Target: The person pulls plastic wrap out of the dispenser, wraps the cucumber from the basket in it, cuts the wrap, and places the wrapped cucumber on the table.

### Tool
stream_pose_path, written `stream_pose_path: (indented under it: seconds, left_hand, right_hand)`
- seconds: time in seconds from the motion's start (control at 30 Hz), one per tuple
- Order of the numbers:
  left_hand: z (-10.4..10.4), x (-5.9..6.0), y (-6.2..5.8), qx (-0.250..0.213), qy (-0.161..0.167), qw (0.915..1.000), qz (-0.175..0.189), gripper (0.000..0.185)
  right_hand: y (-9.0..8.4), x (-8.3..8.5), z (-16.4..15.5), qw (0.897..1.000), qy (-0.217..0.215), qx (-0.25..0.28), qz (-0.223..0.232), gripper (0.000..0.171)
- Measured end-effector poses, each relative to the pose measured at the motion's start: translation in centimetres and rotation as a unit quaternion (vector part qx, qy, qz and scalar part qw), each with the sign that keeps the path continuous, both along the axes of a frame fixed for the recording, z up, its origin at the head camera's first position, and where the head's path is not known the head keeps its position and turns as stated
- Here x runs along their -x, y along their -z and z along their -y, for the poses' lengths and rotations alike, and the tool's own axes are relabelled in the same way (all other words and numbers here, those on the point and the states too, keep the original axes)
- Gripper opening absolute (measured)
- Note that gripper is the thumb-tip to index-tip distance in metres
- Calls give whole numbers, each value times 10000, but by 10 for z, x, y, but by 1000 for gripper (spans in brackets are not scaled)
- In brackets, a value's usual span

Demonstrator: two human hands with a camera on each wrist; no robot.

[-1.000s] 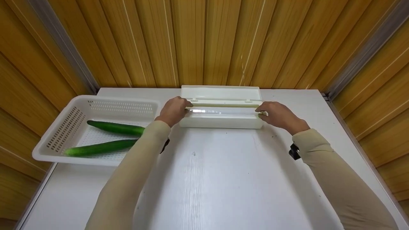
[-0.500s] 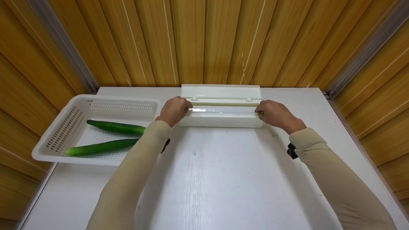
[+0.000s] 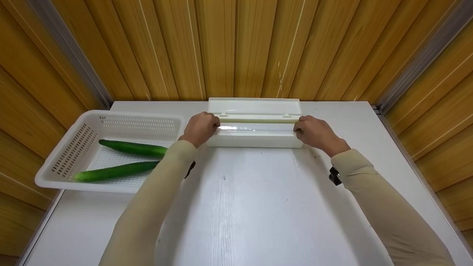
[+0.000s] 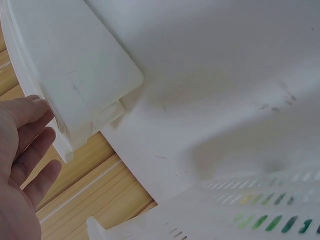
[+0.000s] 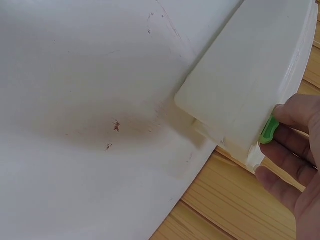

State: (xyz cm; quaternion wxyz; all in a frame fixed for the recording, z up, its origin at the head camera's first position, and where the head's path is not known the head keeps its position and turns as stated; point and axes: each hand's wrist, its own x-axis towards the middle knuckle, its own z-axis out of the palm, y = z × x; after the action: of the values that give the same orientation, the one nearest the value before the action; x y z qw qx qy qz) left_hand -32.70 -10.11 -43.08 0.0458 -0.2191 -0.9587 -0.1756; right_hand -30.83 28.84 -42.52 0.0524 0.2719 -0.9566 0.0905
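Cling-film dispenser, a long white plastic box (image 3: pixel 255 139) with its lid folded back, sits at the far middle of the white table (image 3: pixel 258 207). Left of it, a white perforated plastic basket (image 3: pixel 79 146) holds two green cucumbers (image 3: pixel 133 147). The left hand (image 3: pixel 200 127) touches the box's left end, fingers only loosely bent. The right hand (image 3: pixel 315 132) curls round the right end, fingertips on a small green tab (image 5: pixel 270 130).

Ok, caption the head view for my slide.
Both hands, left and right, at the ends of an open cling-film box beside a basket of cucumbers.
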Motion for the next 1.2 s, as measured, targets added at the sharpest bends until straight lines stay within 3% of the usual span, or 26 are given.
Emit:
stream_pose_path:
  seconds: [0.2, 0.4, 0.67, 0.97, 1.2]
  left_hand:
    - [2, 0, 0, -52, -161, 9999, -16, 13]
    - [2, -1, 3, -127, -112, 9998, -98, 10]
    - [4, -2, 4, 156, -87, 9993, -315, 12]
    - [3, -1, 6, -47, -101, 9995, -282, 7]
    - [0, -2, 5, -238, -190, 9994, -156, 5]
  right_hand:
    - [4, 1, 1, 9999, 137, 22, -72, 7]
    - [8, 2, 2, 9994, 315, 53, -146, 9]
    - [14, 5, 3, 9968, 292, 295, -685, 8]
    - [17, 6, 5, 9913, 692, 1105, -153, 13]
    - [19, 7, 3, 9881, 646, 1387, -136, 13]
